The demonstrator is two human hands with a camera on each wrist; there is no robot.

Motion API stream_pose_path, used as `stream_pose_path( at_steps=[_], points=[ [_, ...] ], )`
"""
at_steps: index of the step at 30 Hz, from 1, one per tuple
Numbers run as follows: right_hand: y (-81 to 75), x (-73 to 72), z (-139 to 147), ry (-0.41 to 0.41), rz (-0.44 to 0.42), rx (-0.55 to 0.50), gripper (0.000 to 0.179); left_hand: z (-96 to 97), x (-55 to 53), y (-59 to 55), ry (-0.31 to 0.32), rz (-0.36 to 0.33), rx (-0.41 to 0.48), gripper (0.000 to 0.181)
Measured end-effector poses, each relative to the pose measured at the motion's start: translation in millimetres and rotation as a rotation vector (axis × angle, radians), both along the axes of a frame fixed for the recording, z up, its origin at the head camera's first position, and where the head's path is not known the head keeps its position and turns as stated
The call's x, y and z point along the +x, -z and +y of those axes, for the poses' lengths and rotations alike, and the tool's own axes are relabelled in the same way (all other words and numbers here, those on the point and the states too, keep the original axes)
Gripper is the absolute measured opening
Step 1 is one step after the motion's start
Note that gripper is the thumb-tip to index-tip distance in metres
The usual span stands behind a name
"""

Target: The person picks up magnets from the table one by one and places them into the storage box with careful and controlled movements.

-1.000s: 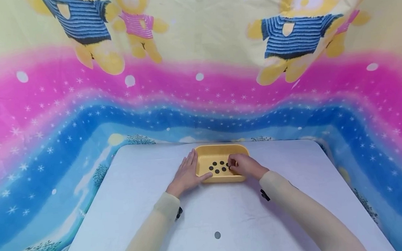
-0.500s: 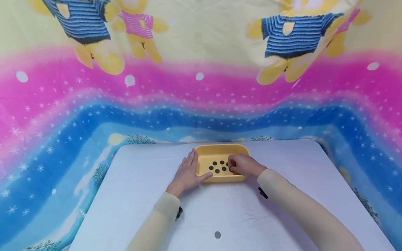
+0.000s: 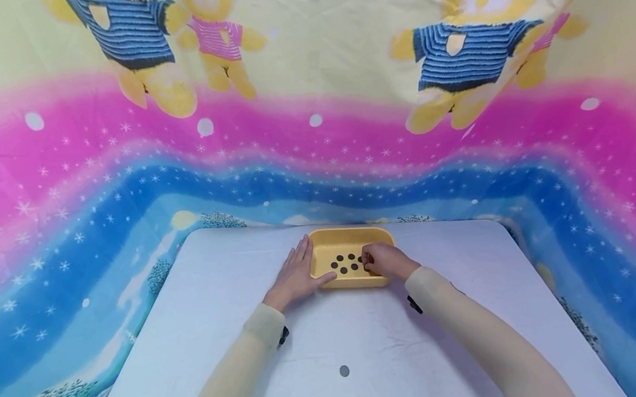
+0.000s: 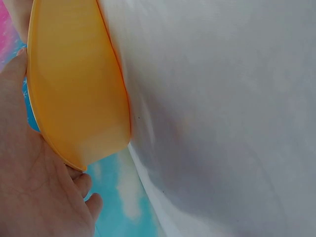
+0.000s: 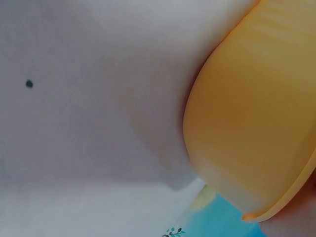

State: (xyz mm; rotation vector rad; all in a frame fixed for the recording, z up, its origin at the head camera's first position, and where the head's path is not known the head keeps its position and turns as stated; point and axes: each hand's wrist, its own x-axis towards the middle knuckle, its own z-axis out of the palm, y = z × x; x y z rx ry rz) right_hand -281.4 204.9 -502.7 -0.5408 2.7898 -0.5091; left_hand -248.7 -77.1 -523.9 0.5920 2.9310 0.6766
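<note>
A yellow rectangular tray (image 3: 347, 238) stands near the far edge of the table, with several small dark round discs (image 3: 344, 270) lying on its floor. My left hand (image 3: 296, 277) rests along the tray's left end, fingers straight and thumb over the front rim. In the left wrist view the left hand (image 4: 34, 173) lies against the tray's rim. My right hand (image 3: 387, 261) reaches into the tray's right half, fingers curled, and pinches a dark disc at the fingertips; the hand partly hides it. The right wrist view shows mainly the tray's outer wall (image 5: 252, 108).
One more grey-black disc (image 3: 344, 371) lies alone on the white tabletop (image 3: 439, 348), toward the front. Behind and beside the table hangs a printed cloth (image 3: 316, 162) with bears and snowflakes.
My right wrist and forearm have shifted slightly left, while the fingertips have stayed nearly in place. The left hand, the tray and the lone disc have not visibly moved.
</note>
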Motion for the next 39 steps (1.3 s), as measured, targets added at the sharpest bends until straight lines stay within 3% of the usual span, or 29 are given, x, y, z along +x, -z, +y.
stream_pose_path(
  at_steps=[13,23,39],
  points=[
    [0.8,0.4,0.2,-0.001,0.004,0.009,0.007,0.0,-0.3,1.3,-0.009,-0.014,-0.006,0.121],
    [3.5,-3.1,1.2,-0.002,0.017,0.02,0.008,-0.1,0.4,1.2,-0.003,0.012,-0.004,0.12],
    [3.0,4.8,4.9,0.013,0.086,-0.131,0.004,-0.2,0.1,-0.4,-0.005,-0.005,0.008,0.12]
  ],
)
